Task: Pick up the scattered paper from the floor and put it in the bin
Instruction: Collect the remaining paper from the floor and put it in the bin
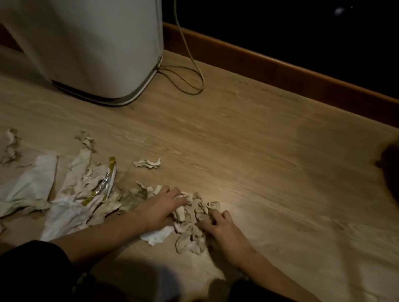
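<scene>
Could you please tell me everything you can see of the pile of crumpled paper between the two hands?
The crumpled paper pile is a loose heap of small, creased, off-white to tan scraps lying on the wooden floor. The left hand and right hand press in on it from either side, fingers spread, with nothing lifted yet.

Off-white crumpled paper [190, 224] and a yellow-silver wrapper [104, 185] lie on tan wood-grain floor [257, 160].

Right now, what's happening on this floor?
A person crouches over a wooden floor, with the left hand and right hand pressed on either side of a clump of crumpled paper, gathering it. More torn paper lies to the left. Nothing is lifted yet. A tall white container stands behind.
</scene>
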`<control>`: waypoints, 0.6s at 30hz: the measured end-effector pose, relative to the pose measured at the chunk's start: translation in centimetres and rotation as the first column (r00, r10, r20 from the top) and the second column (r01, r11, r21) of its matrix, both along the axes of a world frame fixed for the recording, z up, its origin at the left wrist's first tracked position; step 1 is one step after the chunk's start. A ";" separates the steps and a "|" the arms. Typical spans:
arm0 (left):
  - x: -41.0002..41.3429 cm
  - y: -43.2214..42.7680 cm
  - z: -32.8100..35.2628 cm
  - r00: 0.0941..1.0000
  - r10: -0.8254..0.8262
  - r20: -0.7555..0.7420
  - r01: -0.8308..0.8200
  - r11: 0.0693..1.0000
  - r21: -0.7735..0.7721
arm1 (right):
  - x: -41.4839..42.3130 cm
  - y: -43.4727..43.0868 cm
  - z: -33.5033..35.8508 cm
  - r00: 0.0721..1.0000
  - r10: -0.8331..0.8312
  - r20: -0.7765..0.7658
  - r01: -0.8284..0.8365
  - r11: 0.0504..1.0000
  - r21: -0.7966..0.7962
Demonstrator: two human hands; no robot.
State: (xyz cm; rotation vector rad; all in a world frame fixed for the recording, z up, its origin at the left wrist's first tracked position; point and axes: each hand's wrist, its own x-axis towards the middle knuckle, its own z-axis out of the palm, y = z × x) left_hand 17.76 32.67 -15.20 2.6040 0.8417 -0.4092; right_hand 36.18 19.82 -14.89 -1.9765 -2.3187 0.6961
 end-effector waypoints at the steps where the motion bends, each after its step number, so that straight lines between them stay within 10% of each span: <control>1: -0.4 -0.1 -0.1 0.999 0.005 0.036 -0.005 1.000 0.002 | -0.1 0.0 -0.1 0.999 0.001 -0.038 0.001 0.999 0.036; 8: -1.0 2.0 0.8 0.930 0.210 0.302 -0.190 0.977 -0.093 | 3.2 1.1 2.0 0.963 -0.184 -0.199 0.189 0.982 0.003; 18: 6.4 -2.5 1.7 0.899 0.101 0.427 -0.058 0.992 -0.112 | 4.4 -8.6 2.1 0.893 -0.448 -0.040 0.423 0.867 -0.262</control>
